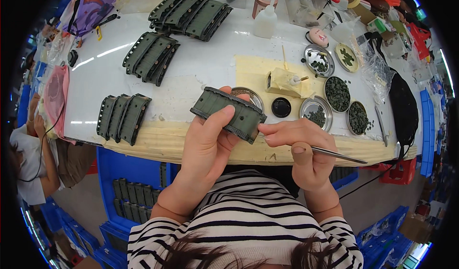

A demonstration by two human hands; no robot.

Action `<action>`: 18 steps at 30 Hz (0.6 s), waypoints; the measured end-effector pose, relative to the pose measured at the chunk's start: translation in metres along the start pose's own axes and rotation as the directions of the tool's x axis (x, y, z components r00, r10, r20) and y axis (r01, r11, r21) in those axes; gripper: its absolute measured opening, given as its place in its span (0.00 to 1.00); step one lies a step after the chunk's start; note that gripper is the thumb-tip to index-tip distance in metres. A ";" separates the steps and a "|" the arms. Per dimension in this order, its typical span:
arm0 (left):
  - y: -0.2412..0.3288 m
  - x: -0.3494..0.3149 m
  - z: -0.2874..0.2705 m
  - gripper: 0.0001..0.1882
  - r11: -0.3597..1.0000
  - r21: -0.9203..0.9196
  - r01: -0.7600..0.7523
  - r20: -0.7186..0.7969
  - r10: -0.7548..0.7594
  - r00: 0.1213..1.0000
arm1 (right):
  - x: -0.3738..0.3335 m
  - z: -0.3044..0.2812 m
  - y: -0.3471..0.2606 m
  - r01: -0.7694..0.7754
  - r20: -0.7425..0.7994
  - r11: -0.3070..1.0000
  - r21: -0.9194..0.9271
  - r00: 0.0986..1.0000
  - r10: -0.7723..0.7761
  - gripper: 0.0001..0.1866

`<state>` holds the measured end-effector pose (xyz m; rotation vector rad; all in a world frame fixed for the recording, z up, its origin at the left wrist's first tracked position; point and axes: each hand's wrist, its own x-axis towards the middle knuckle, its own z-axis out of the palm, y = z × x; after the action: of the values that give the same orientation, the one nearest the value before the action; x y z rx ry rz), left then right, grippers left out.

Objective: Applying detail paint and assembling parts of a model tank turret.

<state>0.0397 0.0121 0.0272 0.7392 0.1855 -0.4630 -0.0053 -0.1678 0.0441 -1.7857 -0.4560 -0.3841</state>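
Observation:
My left hand (208,140) grips a curved dark green panel (228,112) with ridged long edges and small round holes, its thumb on the panel's face and its fingers behind. My right hand (306,149) is closed around a slim metal tool (339,155). Its shaft points back to the right, and its front end meets the panel's right end, where the fingertips partly hide it. Behind the panel sits a round metal dish (249,97), partly covered. A black round cap (281,107) lies just beyond my right hand.
Stacks of similar green panels (152,56) stand at left and back. To the right are dishes of small dark green pieces (337,94), a wrapped block (287,83), and another slim metal tool (381,125). A white squeeze bottle (266,21) stands behind. Blue crates (107,173) sit below the table edge.

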 end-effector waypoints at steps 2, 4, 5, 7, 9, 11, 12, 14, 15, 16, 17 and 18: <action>-0.001 0.000 0.001 0.22 1.000 0.005 -0.008 -0.009 0.008 1.000 | 0.000 0.000 -0.001 -0.020 0.022 1.000 0.000 1.000 0.020 0.07; -0.001 0.000 0.001 0.22 1.000 0.003 -0.005 -0.009 0.005 1.000 | -0.001 0.000 -0.001 -0.029 0.028 1.000 0.000 0.999 0.029 0.07; -0.001 0.000 0.000 0.22 1.000 0.002 -0.003 -0.010 0.003 1.000 | 0.000 0.000 -0.001 -0.028 0.023 1.000 0.002 0.999 0.028 0.07; -0.001 0.000 0.002 0.21 1.000 -0.028 0.002 -0.004 -0.002 1.000 | 0.000 0.001 -0.001 -0.019 0.017 1.000 -0.003 1.000 0.019 0.07; -0.001 0.000 0.002 0.20 0.999 -0.044 0.006 -0.002 -0.006 1.000 | 0.000 0.002 0.000 -0.003 0.013 1.000 -0.016 1.000 0.003 0.07; -0.001 0.000 0.003 0.20 0.999 -0.047 0.007 -0.002 -0.007 1.000 | 0.000 0.002 -0.002 -0.016 0.018 1.000 -0.027 1.000 0.016 0.07; -0.001 0.000 0.002 0.20 0.999 -0.037 0.003 -0.007 -0.004 1.000 | 0.000 0.002 -0.003 -0.022 0.020 0.999 -0.032 1.000 0.023 0.07; -0.002 0.000 0.001 0.22 1.000 -0.018 -0.003 -0.017 0.003 1.000 | 0.000 0.002 -0.002 -0.010 0.022 0.999 -0.037 1.000 0.011 0.07; -0.002 0.000 0.001 0.22 1.000 -0.019 -0.001 -0.017 0.001 1.000 | 0.000 0.002 -0.002 -0.004 0.023 0.999 -0.040 1.000 0.005 0.07; -0.002 0.000 0.001 0.21 1.000 -0.020 0.001 -0.016 -0.001 1.000 | 0.000 0.002 -0.002 -0.004 0.023 0.999 -0.042 1.000 0.005 0.07; -0.002 0.000 0.000 0.21 1.000 -0.021 0.003 -0.016 -0.003 1.000 | 0.000 0.002 -0.002 -0.005 0.023 0.999 -0.044 1.000 0.006 0.07; -0.002 0.000 0.001 0.21 1.000 -0.019 -0.001 -0.019 0.001 1.000 | 0.000 0.003 -0.002 -0.005 0.023 0.999 -0.047 1.000 0.006 0.07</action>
<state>0.0382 0.0104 0.0264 0.7252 0.2072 -0.4528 -0.0060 -0.1648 0.0451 -1.8380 -0.4614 -0.3733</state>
